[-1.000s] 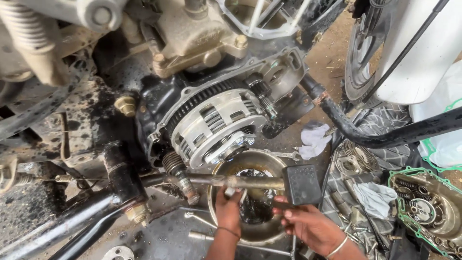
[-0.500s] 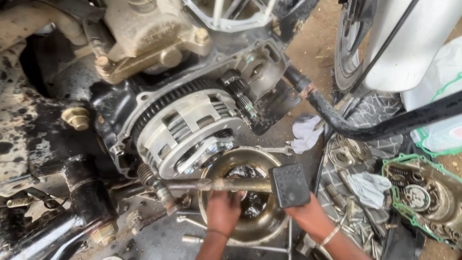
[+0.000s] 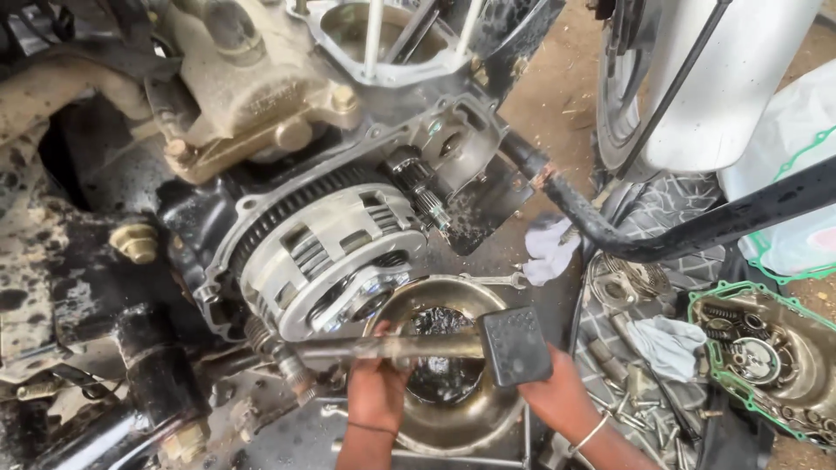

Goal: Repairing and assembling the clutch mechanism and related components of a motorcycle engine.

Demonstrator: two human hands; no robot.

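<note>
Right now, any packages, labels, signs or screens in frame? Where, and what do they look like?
Plastic bag: far right edge, behind the black bar; white, crumpled, with a green line printed on it.
Engine casting: top left; tan, dirty, with raised marks too blurred to make out.
No signs or screens in view.

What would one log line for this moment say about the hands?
left hand: on metal bowl rim, under brake lever | right hand: beside black pedal pad | clutch assembly: exposed above
</note>
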